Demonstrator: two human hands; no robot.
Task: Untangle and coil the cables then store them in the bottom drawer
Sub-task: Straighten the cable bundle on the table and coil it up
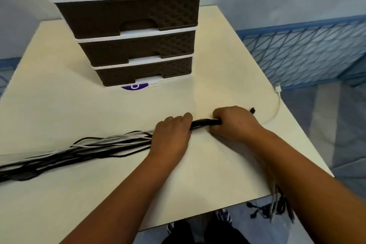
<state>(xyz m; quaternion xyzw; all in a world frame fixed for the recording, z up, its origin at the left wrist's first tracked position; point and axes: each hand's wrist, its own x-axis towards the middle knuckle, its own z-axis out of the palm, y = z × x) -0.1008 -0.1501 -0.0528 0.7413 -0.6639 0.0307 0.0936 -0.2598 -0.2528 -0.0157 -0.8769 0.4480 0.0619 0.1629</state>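
1. At the far left we saw the bundle of cables point(75, 149) lying flat on the cream table point(208, 164), black and white strands fanned loosely apart towards the table's left edge.
2. Its long axis ran nearly left to right, rising slightly towards the right, where the strands drew together into one tight black bunch.
3. Behind the cables stood the drawer unit point(128, 31), brown fronts stacked; the bottom drawer point(144, 73) looked closed, well apart from the bundle.
4. Our left hand point(171, 136) lay over the cables with fingers curled down, pressing or gripping them; we could not tell which.
5. Between the hands a short stretch of the bunch showed bare.
6. Our right hand point(233, 123) was closed in a fist around the gathered end.
7. Right of that fist a black plug point(253, 110) poked out, and a white cable point(278, 103) curved to the table's right edge, its plug pointing away from us.
8. More cable ends hung off the near right edge, blurred.
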